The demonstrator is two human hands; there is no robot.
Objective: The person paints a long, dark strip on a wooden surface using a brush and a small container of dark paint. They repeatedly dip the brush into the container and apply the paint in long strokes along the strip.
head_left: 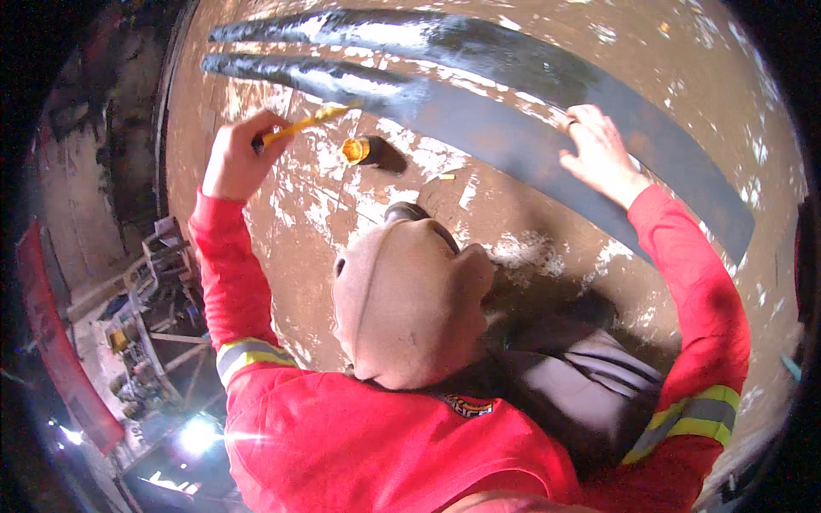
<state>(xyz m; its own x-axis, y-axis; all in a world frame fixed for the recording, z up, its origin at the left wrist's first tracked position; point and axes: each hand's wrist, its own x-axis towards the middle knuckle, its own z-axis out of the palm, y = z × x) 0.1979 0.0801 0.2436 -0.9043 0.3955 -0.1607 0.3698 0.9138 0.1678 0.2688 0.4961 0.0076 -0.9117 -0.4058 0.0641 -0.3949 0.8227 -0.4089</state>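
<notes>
My left hand (pixel 242 154) is closed around a slim yellow brush-like tool (pixel 298 126). The tool's far end reaches to the near edge of a long, curved dark strip (pixel 479 124), and I cannot tell whether it touches. A second such strip (pixel 530 64) lies beyond it; both look glossy black at the left and matt grey toward the right. My right hand (pixel 605 154) spreads its fingers over the nearer strip, the fingertips by the gap between the two. To the right of the left hand is a small pot (pixel 357 151) with a yellow mouth and a dark side.
Both strips lie on a wide brown surface (pixel 308 201) with white patches. A small yellow piece (pixel 447 177) lies right of the pot. Beige cloth (pixel 410 299) covers part of the middle. At the left are cluttered metal frames (pixel 171 265), a red panel (pixel 73 359) and a bright lamp (pixel 199 434).
</notes>
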